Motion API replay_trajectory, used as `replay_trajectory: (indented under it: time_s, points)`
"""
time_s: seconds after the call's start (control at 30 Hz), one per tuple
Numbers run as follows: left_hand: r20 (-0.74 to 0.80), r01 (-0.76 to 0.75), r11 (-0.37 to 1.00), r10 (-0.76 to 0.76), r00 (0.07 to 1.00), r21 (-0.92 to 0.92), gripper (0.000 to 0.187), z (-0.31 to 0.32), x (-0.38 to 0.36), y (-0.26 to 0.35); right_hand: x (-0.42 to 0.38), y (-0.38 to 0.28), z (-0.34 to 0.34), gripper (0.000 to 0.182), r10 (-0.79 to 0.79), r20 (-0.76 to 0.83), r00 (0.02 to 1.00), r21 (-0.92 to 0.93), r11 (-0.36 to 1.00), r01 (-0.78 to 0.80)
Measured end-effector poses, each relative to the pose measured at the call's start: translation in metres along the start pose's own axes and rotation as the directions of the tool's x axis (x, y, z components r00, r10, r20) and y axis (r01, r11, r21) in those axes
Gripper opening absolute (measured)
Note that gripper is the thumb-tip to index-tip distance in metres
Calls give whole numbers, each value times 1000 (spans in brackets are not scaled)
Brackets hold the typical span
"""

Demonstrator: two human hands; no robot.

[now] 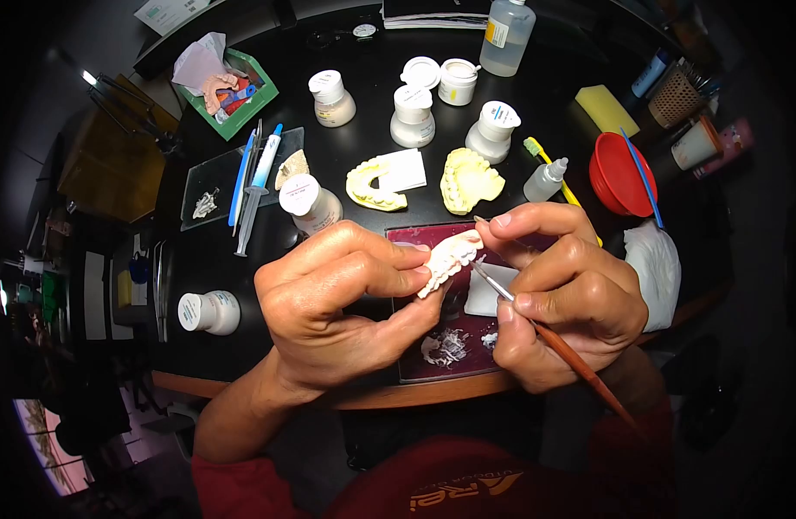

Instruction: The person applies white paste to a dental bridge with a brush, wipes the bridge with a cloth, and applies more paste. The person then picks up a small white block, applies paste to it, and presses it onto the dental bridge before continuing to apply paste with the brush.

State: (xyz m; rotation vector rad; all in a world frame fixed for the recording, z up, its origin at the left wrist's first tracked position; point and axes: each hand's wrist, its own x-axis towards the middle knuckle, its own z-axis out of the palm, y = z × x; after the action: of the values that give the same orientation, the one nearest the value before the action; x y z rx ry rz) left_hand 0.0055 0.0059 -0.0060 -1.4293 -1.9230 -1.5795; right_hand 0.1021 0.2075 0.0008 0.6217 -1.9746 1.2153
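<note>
My left hand pinches a white dental piece with a row of teeth between thumb and fingers. My right hand holds a brush-like tool with a reddish-brown handle, its metal end pointing at the teeth; whether the tip touches them is hard to tell. A right fingertip is close to the piece's upper end. Below both hands lies a dark red mat with white shavings and a white pad on it.
Two yellowish dental casts stand behind the mat. Around them are white-lidded jars, a small dropper bottle, a red bowl and a yellow toothbrush. Left are a syringe and a green box.
</note>
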Motion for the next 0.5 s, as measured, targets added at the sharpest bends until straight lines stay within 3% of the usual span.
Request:
replay_trajectory:
  time_s: [0.2,0.5]
  points:
    - [11,-6,1000,6,1000,5,24,-1,0,0,1,-2,-7,29,9,124,992,16,1000,-11]
    - [12,11,1000,-11,1000,-5,23,-2,0,2,1,-2,-7,29,12,129,992,4,1000,-12]
